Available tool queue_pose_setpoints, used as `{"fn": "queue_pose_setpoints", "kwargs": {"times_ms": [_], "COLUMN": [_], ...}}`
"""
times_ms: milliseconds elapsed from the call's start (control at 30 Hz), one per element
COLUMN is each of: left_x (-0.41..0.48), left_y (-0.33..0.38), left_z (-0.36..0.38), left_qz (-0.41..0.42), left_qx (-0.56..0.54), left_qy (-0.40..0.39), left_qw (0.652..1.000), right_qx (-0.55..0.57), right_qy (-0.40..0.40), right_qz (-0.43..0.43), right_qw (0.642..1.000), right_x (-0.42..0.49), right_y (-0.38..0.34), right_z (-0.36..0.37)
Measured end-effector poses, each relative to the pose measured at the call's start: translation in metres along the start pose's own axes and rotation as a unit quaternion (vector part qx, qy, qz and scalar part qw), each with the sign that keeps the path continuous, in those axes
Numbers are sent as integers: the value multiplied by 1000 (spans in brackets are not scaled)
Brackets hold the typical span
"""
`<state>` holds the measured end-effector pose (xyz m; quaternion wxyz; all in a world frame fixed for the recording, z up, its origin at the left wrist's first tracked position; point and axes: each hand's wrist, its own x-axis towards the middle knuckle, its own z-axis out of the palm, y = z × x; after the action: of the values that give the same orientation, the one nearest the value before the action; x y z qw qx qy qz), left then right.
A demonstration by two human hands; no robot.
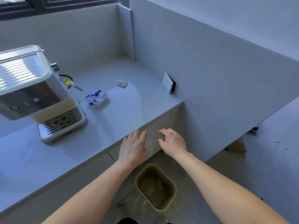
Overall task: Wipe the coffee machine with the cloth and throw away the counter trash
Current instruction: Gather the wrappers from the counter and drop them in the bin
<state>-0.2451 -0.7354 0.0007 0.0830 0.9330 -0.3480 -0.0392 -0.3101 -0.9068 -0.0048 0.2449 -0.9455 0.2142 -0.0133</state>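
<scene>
A cream and steel coffee machine (37,94) stands on the grey counter (129,110) at the left. To its right lie a crumpled blue-and-white wrapper (96,98) and, farther back, a small crumpled white scrap (122,83). A tan trash bin (156,186) sits on the floor below the counter's front edge, with a few scraps inside. My left hand (133,147) hovers flat over the counter edge, fingers spread and empty. My right hand (173,142) hangs beside it in front of the cabinet, fingers curled loosely, holding nothing. No cloth is in view.
A white wall socket (168,82) sits on the right-hand wall panel. A black cord and a yellow-tagged plug (68,82) lie behind the machine. Cardboard (237,145) lies on the floor at the right.
</scene>
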Motion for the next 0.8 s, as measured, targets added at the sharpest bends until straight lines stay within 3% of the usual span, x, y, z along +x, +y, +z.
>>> {"fn": "queue_pose_setpoints", "kwargs": {"times_ms": [467, 800], "left_x": [32, 105], "left_y": [-63, -140], "left_z": [-73, -79], "left_qz": [-87, -117], "left_qx": [13, 17], "left_qy": [43, 9], "left_qw": [995, 993], "right_qx": [-3, -33], "right_qy": [7, -28], "right_qz": [-111, -104], "right_qw": [994, 994], "right_x": [70, 164], "right_y": [-82, -136], "right_z": [-31, -4]}}
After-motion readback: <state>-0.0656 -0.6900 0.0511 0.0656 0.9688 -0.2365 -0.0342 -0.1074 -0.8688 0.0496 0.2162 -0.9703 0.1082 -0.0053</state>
